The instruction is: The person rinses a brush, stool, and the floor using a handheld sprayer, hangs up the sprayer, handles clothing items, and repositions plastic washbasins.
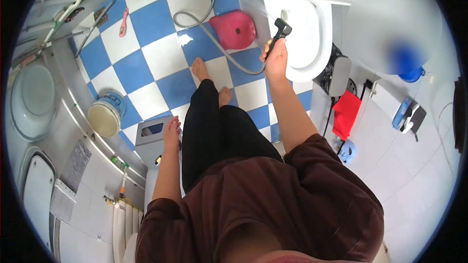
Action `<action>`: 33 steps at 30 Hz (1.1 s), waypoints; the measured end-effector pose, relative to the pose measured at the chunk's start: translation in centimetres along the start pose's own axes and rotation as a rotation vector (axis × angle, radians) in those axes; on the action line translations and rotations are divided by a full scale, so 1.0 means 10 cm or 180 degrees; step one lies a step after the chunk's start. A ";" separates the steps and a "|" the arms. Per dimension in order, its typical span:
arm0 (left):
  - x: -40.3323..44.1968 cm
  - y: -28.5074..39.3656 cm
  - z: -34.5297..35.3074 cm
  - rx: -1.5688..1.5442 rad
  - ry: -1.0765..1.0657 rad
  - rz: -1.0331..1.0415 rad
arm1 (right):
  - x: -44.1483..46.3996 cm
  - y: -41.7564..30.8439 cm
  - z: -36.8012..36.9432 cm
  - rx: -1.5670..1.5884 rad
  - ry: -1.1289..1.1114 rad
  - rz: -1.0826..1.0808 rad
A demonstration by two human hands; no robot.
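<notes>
In my right hand (276,62) is a black spray head (281,28), gripped by its handle beside the white washbasin (325,39). A grey hose (239,63) runs from the handle, loops over the floor and leads up to the top edge. Faint streaks, which look like water, leave the spray head toward the upper left. Low at my left side, my left hand (172,129) is held loosely with its fingers apart, nearest to a grey box (146,139) with a dark window. I cannot make out anything in that hand.
A pink plastic stool (234,30) stands on the wet blue-and-white tiled floor (163,58). Farther left are a pink brush (124,23) and a bucket (104,117). Basins (34,102) hang by the left wall pipes. A red cloth (345,115) hangs at right.
</notes>
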State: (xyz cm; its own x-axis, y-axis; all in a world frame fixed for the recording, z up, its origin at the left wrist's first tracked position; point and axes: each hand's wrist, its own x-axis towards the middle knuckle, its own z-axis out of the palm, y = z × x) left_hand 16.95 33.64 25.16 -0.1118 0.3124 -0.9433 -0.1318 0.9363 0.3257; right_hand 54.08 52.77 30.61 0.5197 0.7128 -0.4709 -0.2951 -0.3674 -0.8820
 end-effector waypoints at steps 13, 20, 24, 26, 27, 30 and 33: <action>-0.49 -0.41 0.52 0.0601 -0.0426 0.0921 | -1.05 0.18 -1.01 -0.0511 -0.0078 -0.0027; -0.72 -0.61 0.72 0.0821 -0.0506 0.0872 | -1.72 0.99 -1.73 -0.0587 0.0516 0.0512; -0.65 -0.76 0.67 0.1197 -0.0538 0.0849 | -1.78 1.32 -1.90 0.0557 0.0784 0.0646; -0.65 -0.82 0.63 0.1308 -0.0552 0.0735 | -1.76 1.40 -1.92 0.0879 0.1018 0.0699; -0.62 -0.86 0.58 0.1463 -0.0581 0.0652 | -1.72 1.45 -1.94 0.1123 0.1122 0.0656; -0.50 -1.01 0.42 0.1895 -0.0721 0.0568 | -1.68 1.47 -2.05 0.1727 0.1204 0.0740; -0.44 -1.09 0.30 0.2204 -0.0854 0.0744 | -1.68 1.48 -2.07 0.2099 0.1162 0.0877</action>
State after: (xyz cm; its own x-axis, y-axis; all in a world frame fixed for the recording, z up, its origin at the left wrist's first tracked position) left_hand 21.79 22.52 25.57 0.1928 0.4595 -0.8670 0.5209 0.7009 0.4873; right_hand 57.56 23.05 25.04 0.5551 0.3656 -0.7471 -0.8046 0.0083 -0.5937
